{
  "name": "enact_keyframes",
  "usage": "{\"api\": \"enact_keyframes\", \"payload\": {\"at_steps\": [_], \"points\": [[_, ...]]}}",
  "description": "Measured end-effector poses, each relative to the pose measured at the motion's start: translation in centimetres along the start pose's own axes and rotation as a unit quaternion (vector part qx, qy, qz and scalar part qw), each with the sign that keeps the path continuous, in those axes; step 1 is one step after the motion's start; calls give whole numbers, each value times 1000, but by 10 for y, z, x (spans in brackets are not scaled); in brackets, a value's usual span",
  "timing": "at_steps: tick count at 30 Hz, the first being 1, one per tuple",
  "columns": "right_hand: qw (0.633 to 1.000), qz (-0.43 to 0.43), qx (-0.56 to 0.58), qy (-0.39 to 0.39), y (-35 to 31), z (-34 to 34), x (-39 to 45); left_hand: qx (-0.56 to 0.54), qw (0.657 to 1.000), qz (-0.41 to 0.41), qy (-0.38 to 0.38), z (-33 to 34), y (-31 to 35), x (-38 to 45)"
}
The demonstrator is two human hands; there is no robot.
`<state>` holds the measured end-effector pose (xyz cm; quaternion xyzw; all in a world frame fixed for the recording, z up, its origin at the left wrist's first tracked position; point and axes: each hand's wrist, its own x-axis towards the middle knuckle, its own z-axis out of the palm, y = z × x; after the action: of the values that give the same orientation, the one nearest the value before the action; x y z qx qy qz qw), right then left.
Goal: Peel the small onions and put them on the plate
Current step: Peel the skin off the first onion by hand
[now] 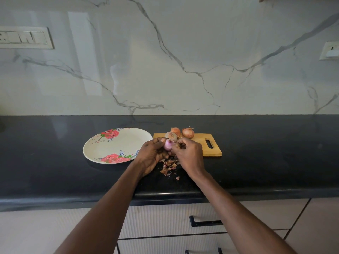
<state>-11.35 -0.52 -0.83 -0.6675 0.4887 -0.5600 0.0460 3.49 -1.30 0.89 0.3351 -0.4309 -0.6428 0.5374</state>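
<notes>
My left hand (151,155) grips a small purple onion (168,144), its skin mostly off, above the counter. My right hand (189,153) sits against the onion's right side with its fingertips pinched at the skin. Behind the hands, three unpeeled brown onions (188,132) lie on the left end of a wooden cutting board (212,150). A white plate with red roses (117,143) lies to the left of the hands, with nothing on it. Loose onion peels (167,166) are scattered on the counter under my hands.
The black counter (256,162) runs the full width, with a marble backsplash behind it. Switch plates (25,37) are on the wall at left and right. Drawers with black handles (205,221) are below the counter edge.
</notes>
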Motion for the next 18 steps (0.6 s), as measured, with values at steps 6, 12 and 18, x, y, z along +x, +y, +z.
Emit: {"api": "enact_keyframes", "payload": {"at_steps": [6, 12, 18], "points": [[995, 64, 69, -24, 0, -2, 1, -3, 1000, -15, -4, 2, 3, -3], [990, 99, 98, -21, 0, -6, 3, -24, 999, -7, 26, 0, 5, -1], [996, 63, 23, -50, 1, -2, 4, -15, 1000, 1, 27, 4, 5, -5]]}}
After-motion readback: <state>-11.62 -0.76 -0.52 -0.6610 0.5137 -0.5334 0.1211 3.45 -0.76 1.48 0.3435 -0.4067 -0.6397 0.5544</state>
